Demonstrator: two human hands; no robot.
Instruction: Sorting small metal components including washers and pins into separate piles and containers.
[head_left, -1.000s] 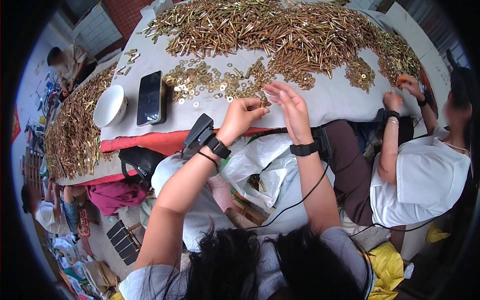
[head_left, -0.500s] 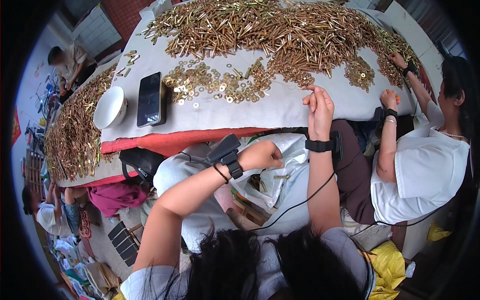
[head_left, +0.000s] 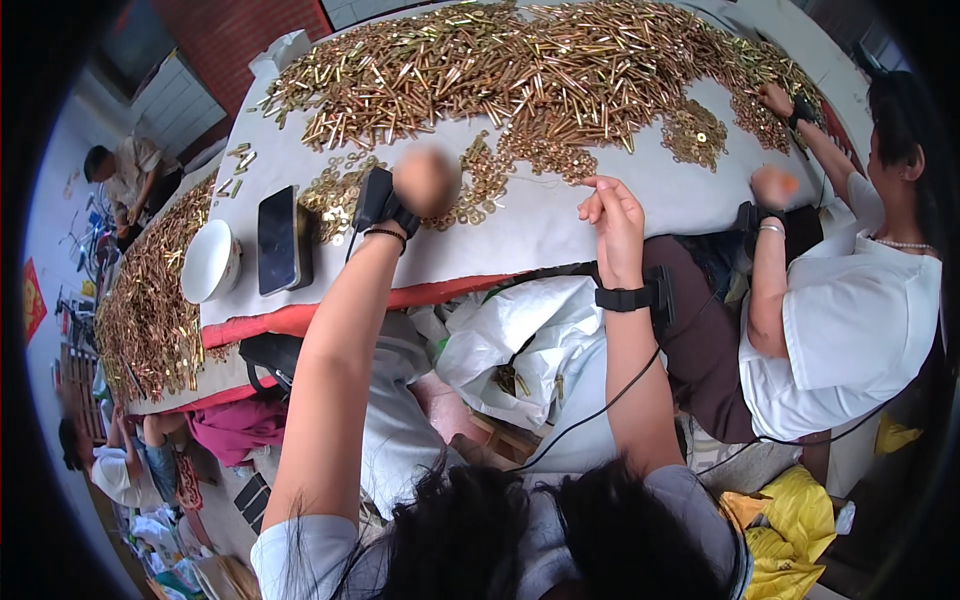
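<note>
My left hand [head_left: 425, 182] is over the table, at the scattered brass-coloured washers [head_left: 482, 178]; motion and blur hide its fingers. Near the table's front edge I hold my right hand [head_left: 615, 218] raised, its fingers curled in and the fingertips close together. Whatever they pinch, if anything, is too small to make out. Behind both hands lies a large heap of gold-coloured metal bolts or sleeves [head_left: 470, 75]. On my lap, below the table edge, a white plastic bag [head_left: 490, 345] gapes and shows several gold-coloured metal pieces inside.
A black phone [head_left: 280, 240] and a white bowl [head_left: 211, 262] stand left of the washers. Another heap of metal parts [head_left: 155, 310] covers the far left. To my right a person in a white shirt [head_left: 850, 340] works beside a small washer pile [head_left: 695, 135]. A cable [head_left: 600, 412] hangs from my right wrist.
My left hand has moved from above the bag up and forward to the washers. The right hand stays raised in nearly the same pose. The whole view has shifted slightly.
</note>
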